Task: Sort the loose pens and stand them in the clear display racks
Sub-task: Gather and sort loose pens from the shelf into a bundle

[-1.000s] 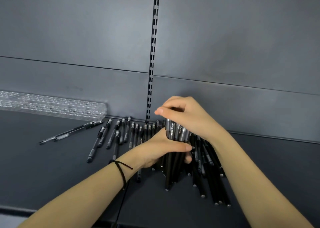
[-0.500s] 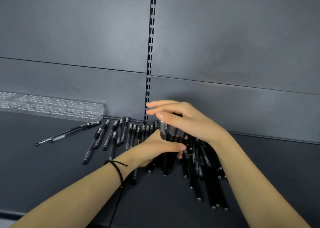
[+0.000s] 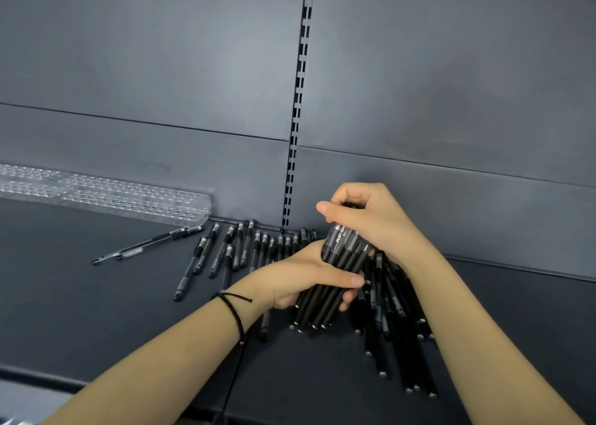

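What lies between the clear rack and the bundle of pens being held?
The head view shows loose pens lying side by side on the shelf between the rack and the bundle, with two stray pens nearest the rack.

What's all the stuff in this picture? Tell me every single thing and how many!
clear display rack: one, see-through with rows of holes, back left of the shelf, no pens in it
thin pens: two, black with clear barrels, lying just in front of the rack
loose pens: more than ten, black and grey, in a row against the back panel
pen pile: too overlapped to count, black, under the right arm
pen bundle: one bunch, black, held by both grips
shelf: one, dark grey
back panel: dark grey, behind the shelf
slotted strip: one, running up the panel
bracelet: one, black cord, left wrist
left grip: wraps the bundle's middle
right grip: curls over the bundle's top
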{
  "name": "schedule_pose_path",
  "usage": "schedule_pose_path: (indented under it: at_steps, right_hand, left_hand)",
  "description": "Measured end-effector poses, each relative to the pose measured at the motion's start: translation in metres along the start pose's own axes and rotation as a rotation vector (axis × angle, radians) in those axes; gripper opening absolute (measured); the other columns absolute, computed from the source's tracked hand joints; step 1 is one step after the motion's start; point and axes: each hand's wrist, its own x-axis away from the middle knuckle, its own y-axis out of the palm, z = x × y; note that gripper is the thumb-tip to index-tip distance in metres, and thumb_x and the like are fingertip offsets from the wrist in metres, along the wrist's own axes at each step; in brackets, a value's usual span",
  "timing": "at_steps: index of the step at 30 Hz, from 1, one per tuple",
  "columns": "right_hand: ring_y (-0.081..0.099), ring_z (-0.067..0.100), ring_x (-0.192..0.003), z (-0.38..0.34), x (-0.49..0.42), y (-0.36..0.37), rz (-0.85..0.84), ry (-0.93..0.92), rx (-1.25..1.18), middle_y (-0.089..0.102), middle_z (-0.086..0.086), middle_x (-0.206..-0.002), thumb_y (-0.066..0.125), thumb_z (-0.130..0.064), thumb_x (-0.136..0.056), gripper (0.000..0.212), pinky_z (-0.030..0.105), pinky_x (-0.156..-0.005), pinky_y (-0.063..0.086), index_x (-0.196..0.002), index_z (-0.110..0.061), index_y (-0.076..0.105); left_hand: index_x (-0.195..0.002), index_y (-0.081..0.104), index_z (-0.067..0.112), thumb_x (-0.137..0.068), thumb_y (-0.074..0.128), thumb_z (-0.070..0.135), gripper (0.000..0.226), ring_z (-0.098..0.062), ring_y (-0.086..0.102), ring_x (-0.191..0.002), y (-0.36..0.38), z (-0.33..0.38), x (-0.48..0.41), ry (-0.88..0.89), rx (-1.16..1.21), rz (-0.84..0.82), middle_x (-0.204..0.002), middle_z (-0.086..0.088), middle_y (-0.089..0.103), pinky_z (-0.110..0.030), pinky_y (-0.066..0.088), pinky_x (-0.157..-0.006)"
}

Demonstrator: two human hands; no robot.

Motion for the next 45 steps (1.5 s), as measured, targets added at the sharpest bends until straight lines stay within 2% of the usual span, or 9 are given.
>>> schedule_pose_path:
  at_steps: [4, 7, 11, 15, 19, 33, 39, 42, 45]
  right_hand:
    - [0.046, 0.021, -0.060, -0.010, -0.016, 0.005, 0.009, 0.098, -0.110, 0.058, 0.021, -0.068, 0.076, -0.028, -0.081, 0.026, 0.038, -0.061, 0.037, -0.064, -0.010, 0.067]
    - [0.053, 0.017, -0.062, -0.026, -0.030, 0.023, 0.007, 0.117, -0.167, 0.061, 0.012, -0.069, 0.076, -0.026, -0.081, 0.027, 0.030, -0.066, 0.043, -0.070, -0.003, 0.068]
    - [0.059, 0.012, -0.070, -0.057, -0.042, 0.078, -0.039, 0.067, -0.197, 0.067, 0.002, -0.072, 0.071, -0.029, -0.086, 0.027, 0.034, -0.079, 0.048, -0.068, -0.009, 0.070]
    - [0.068, 0.011, -0.097, -0.097, -0.045, 0.158, -0.153, 0.046, -0.287, 0.075, -0.005, -0.094, 0.065, -0.027, -0.091, 0.014, 0.033, -0.098, 0.049, -0.087, -0.020, 0.076]
    - [0.062, -0.003, -0.102, -0.138, -0.050, 0.254, -0.217, 0.023, -0.336, 0.070, -0.018, -0.107, 0.063, -0.029, -0.092, 0.015, 0.018, -0.091, 0.047, -0.103, -0.029, 0.073]
    - [0.063, 0.006, -0.102, -0.240, -0.124, 0.503, -0.301, 0.057, -0.477, 0.070, -0.004, -0.110, 0.062, -0.018, -0.093, 0.014, 0.017, -0.086, 0.049, -0.102, -0.021, 0.073]
    - [0.064, 0.000, -0.089, -0.239, -0.166, 0.560, -0.279, 0.121, -0.487, 0.072, -0.007, -0.100, 0.064, -0.017, -0.092, 0.011, 0.009, -0.070, 0.047, -0.099, -0.019, 0.073]
    - [0.064, -0.003, -0.087, -0.230, -0.189, 0.580, -0.267, 0.153, -0.510, 0.072, -0.010, -0.098, 0.065, -0.017, -0.091, 0.012, 0.007, -0.068, 0.047, -0.100, -0.019, 0.073]
    - [0.066, 0.003, -0.092, -0.220, -0.207, 0.601, -0.243, 0.162, -0.541, 0.074, -0.006, -0.100, 0.066, -0.015, -0.091, 0.012, 0.011, -0.074, 0.048, -0.097, -0.020, 0.074]
  left_hand:
    - [-0.108, 0.058, 0.001, -0.080, 0.063, 0.000, 0.028, -0.014, 0.058, -0.063, -0.007, 0.013, 0.010, -0.018, 0.215, 0.030, -0.087, -0.010, 0.058, -0.027, 0.052, -0.059]
    - [-0.089, 0.071, 0.006, -0.078, 0.063, -0.004, 0.017, -0.014, 0.060, -0.064, -0.023, 0.024, 0.035, -0.030, 0.358, 0.090, -0.086, -0.009, 0.063, -0.025, 0.051, -0.057]
    - [-0.087, 0.069, 0.004, -0.077, 0.068, 0.000, 0.011, -0.015, 0.058, -0.059, -0.056, 0.036, 0.093, -0.075, 0.354, 0.139, -0.074, -0.010, 0.058, -0.024, 0.050, -0.055]
    - [-0.086, 0.067, 0.008, -0.074, 0.075, 0.005, 0.014, -0.017, 0.056, -0.061, -0.108, 0.039, 0.174, -0.089, 0.283, 0.286, -0.078, -0.012, 0.056, -0.027, 0.049, -0.053]
    - [-0.096, 0.057, 0.004, -0.074, 0.072, 0.006, 0.027, -0.018, 0.056, -0.060, -0.166, 0.047, 0.261, -0.139, 0.215, 0.420, -0.070, -0.008, 0.057, -0.029, 0.050, -0.051]
    - [-0.099, 0.059, 0.004, -0.083, 0.069, -0.002, 0.020, -0.016, 0.062, -0.057, -0.340, 0.073, 0.459, -0.290, -0.010, 0.703, -0.069, -0.010, 0.066, -0.025, 0.054, -0.056]
    - [-0.119, 0.055, 0.010, -0.073, 0.078, -0.004, 0.053, -0.017, 0.069, -0.067, -0.412, 0.063, 0.473, -0.262, -0.255, 0.865, -0.091, -0.009, 0.070, -0.030, 0.057, -0.061]
    - [-0.129, 0.051, 0.016, -0.068, 0.083, 0.009, 0.069, -0.013, 0.069, -0.090, -0.448, 0.053, 0.470, -0.274, -0.467, 0.903, -0.104, 0.000, 0.070, -0.030, 0.057, -0.084]
    - [-0.132, 0.049, 0.020, -0.067, 0.085, 0.026, 0.075, -0.003, 0.063, -0.095, -0.474, 0.047, 0.467, -0.335, -0.643, 0.892, -0.107, 0.010, 0.065, -0.015, 0.049, -0.083]
